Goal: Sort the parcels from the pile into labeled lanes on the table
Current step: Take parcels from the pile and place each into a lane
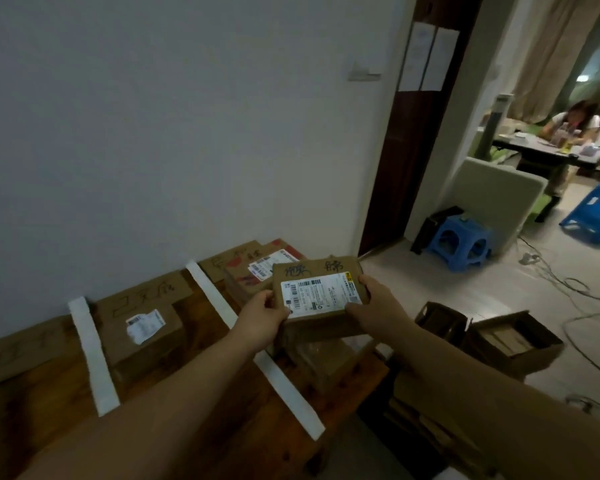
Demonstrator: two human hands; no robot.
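Firmly, left hand [265, 315] and right hand [378, 306] clamp fingers [365, 281] on a parcel [319, 289] near an open carton [537, 356] holding cardboard [503, 337].

A plain pale wall [153, 116] fills the left, a light switch [362, 72] on it; right of it, a dark door frame [413, 150]; beyond, pale floor [482, 292] with trailing cables [568, 282]; a blue stool [459, 242]; far curtains [551, 46]; dim light.

Light: dim, cool, indoor; wall [153, 133] flat grey, shadows soft.
Brightest zone: floor [447, 306] and curtains [548, 57] right of the door frame [406, 150].
Desk [49, 410], left of the door frame: dark, grain murky.
Focus: soft overall; farther blue stool [593, 213], right of the door frame, smeared.
Label [321, 294] on parcel [312, 268]: pale, print illegible.
Edges: door frame bowed by wide lens.
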